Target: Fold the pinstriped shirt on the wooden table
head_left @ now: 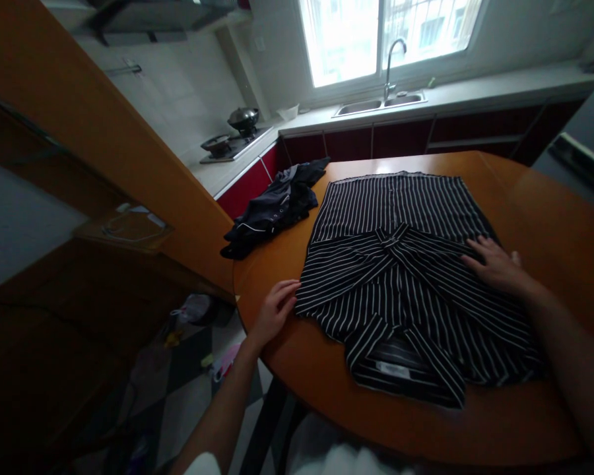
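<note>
A black shirt with white stripes (400, 284) lies spread on the table, collar toward me and hem toward the window. Both its sleeves are folded inward and cross at the middle of the body. My left hand (273, 313) is at the shirt's left edge, fingers stretched out and fingertips touching the folded sleeve side. On the right side my right hand (497, 265) rests flat over the striped cloth, its fingers spread. A pale label (393, 370) shows inside the collar.
The round wooden table (321, 376) carries a dark crumpled garment (277, 208) at its far left. Beyond are a counter with a sink (359, 107), a stove (237, 145) with pans, and a window. A wooden partition (143, 152) stands left; bags (195, 308) lie on the floor.
</note>
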Available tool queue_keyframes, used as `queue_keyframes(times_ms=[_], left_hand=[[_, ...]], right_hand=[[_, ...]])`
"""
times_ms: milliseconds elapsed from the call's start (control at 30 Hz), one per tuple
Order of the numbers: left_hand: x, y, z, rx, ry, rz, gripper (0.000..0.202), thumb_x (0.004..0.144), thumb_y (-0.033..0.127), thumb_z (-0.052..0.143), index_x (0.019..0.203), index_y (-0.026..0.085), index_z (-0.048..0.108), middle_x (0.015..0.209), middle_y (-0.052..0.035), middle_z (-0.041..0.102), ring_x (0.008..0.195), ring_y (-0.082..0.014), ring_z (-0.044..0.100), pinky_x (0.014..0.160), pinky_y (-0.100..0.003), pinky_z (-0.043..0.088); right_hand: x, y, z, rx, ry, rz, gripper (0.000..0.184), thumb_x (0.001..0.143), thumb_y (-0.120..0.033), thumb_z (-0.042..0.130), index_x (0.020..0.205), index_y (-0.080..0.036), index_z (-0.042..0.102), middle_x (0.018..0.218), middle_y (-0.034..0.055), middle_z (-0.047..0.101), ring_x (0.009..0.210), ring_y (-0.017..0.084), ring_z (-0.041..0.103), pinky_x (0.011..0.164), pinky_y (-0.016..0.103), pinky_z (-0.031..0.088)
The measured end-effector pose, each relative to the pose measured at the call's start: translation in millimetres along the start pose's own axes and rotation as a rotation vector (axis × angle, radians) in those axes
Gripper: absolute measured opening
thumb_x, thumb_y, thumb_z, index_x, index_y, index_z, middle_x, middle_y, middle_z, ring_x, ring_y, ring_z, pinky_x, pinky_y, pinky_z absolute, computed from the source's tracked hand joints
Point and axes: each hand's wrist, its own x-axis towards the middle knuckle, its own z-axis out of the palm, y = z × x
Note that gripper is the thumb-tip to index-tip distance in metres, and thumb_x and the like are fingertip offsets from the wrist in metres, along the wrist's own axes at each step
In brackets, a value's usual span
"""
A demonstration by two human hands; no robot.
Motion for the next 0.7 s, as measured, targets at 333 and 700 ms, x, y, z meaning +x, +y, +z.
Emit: queue_keyframes(times_ms=[333,700], left_hand=[[-18,-6,-8.1,0.063,-0.131,0.185,0.025,0.094,0.028,0.067,0.119,0.029,0.071,0.128,-0.0088,0.061,0.123,-0.0254,0.054,0.106,-0.048,0.047],[-19,-11,-1.3,0.081,-0.055,0.188,0.019,0.099,0.025,0.059,0.111,0.027,0.073,0.123,-0.0073,0.063,0.117,-0.0222,0.059,0.100,-0.042,0.051]], right_hand=[[-157,-207,-45,0.111,-0.013,-0.750,0.026,0.096,-0.032,0.059,0.119,-0.028,0.069,0.124,0.0067,0.065,0.115,0.029,0.056,0.102,0.053,0.046],[-256,-303,56,-0.031,-0.133,-0.657,0.025,0.096,-0.013,0.057,0.119,-0.015,0.066,0.130,0.0138,0.064,0.114,0.028,0.057,0.103,0.050,0.039]])
